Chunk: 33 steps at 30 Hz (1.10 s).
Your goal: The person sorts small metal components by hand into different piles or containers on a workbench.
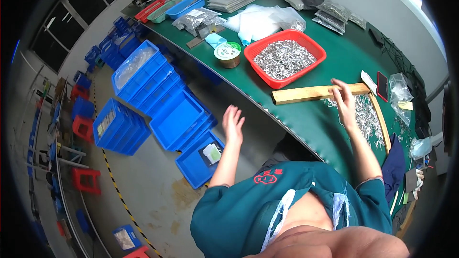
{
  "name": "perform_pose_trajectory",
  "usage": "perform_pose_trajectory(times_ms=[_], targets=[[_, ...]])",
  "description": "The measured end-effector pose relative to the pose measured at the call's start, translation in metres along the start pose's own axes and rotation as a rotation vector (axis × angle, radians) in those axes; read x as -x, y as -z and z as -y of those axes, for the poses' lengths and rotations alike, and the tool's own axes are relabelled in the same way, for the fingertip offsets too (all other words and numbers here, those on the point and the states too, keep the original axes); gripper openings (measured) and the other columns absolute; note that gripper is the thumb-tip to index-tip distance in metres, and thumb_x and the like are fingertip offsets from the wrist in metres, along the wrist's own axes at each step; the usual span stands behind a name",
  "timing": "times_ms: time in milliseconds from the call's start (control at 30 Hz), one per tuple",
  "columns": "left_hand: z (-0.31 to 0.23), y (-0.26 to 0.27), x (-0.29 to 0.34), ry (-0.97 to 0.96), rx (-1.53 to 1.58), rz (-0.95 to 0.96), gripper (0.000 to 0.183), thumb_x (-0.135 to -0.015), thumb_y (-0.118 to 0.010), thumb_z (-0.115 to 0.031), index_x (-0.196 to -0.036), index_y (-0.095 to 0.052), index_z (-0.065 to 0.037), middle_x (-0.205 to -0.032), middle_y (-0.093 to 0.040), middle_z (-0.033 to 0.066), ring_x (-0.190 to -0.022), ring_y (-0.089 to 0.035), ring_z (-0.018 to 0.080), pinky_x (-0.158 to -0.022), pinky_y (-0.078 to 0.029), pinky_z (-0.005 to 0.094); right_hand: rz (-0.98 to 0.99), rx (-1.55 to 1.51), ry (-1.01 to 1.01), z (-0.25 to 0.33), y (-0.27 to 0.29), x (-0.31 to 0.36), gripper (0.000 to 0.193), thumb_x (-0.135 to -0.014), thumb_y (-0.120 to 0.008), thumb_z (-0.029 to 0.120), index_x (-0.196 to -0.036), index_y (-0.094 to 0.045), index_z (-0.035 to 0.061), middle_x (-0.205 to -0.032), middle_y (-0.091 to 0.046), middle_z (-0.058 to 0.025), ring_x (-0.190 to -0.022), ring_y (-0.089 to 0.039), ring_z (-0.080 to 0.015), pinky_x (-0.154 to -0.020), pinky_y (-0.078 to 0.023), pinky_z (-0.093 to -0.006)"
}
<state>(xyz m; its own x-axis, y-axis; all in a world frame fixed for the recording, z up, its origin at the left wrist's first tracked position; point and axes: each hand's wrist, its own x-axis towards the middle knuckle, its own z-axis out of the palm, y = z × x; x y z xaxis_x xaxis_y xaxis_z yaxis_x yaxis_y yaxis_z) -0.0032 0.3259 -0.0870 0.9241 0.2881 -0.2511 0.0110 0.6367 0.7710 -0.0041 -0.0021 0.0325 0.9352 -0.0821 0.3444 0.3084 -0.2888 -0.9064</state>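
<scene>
My left hand hangs in the air past the table's front edge, fingers apart and holding nothing. My right hand is over the table with its fingers loosely spread, nothing visible in them. It overlaps a straight wooden bar; whether it touches the bar I cannot tell. Beside that hand lies a heap of small silvery metal pieces, bordered by the bar and a second wooden strip. Beyond the bar, a red plastic basket holds many similar metal pieces.
The green tabletop also bears a round tub, a phone, plastic bags and a blue basin. Dark cloth lies at the right. Stacked blue crates stand on the floor left of the table.
</scene>
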Motion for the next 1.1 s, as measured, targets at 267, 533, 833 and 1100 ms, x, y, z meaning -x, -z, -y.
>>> perform_pose_trajectory(times_ms=[267,533,833,1100], targets=[[0.032,-0.083,-0.052,-0.081,-0.057,0.097,0.058,-0.079,-0.063,-0.029,-0.119,-0.032,0.0,-0.122,-0.038,0.0145,-0.109,-0.04,0.023,-0.092,-0.031,0.0329,-0.236,0.043,0.039,-0.024,0.029,0.091,0.027,-0.087,-0.049,0.014,-0.113,-0.049,0.0051,-0.097,-0.056,-0.0053,-0.07,-0.056,-0.0088,-0.056,-0.044,-0.0177],[0.041,-0.092,-0.054,-0.318,-0.354,-0.138,0.046,-0.082,-0.058,-0.018,-0.113,-0.033,0.005,-0.114,-0.043,0.0169,-0.104,-0.043,0.0233,-0.089,-0.033,0.0319,-0.35,0.142,0.142,-0.035,0.042,0.08,0.025,-0.086,-0.052,0.01,-0.11,-0.052,0.0052,-0.072,-0.052,0.0011,-0.056,-0.043,-0.0026,-0.05,-0.036,-0.0168],[0.042,-0.09,-0.05,-0.389,-0.398,-0.18,0.046,-0.081,-0.058,-0.02,-0.11,-0.036,0.008,-0.108,-0.047,0.0201,-0.099,-0.047,0.0268,-0.086,-0.036,0.0339,-0.355,0.202,0.165,-0.035,0.044,0.085,0.025,-0.084,-0.054,0.011,-0.109,-0.053,0.0061,-0.066,-0.049,0.002,-0.056,-0.044,-0.0043,-0.052,-0.038,-0.0185],[0.037,-0.087,-0.057,-0.418,-0.458,-0.183,0.05,-0.079,-0.06,-0.021,-0.11,-0.036,0.01,-0.111,-0.045,0.0224,-0.101,-0.047,0.029,-0.087,-0.036,0.0346,-0.364,0.21,0.193,-0.04,0.041,0.08,0.027,-0.083,-0.055,0.011,-0.109,-0.053,0.0072,-0.063,-0.047,0.0027,-0.054,-0.042,-0.0022,-0.05,-0.036,-0.017]])
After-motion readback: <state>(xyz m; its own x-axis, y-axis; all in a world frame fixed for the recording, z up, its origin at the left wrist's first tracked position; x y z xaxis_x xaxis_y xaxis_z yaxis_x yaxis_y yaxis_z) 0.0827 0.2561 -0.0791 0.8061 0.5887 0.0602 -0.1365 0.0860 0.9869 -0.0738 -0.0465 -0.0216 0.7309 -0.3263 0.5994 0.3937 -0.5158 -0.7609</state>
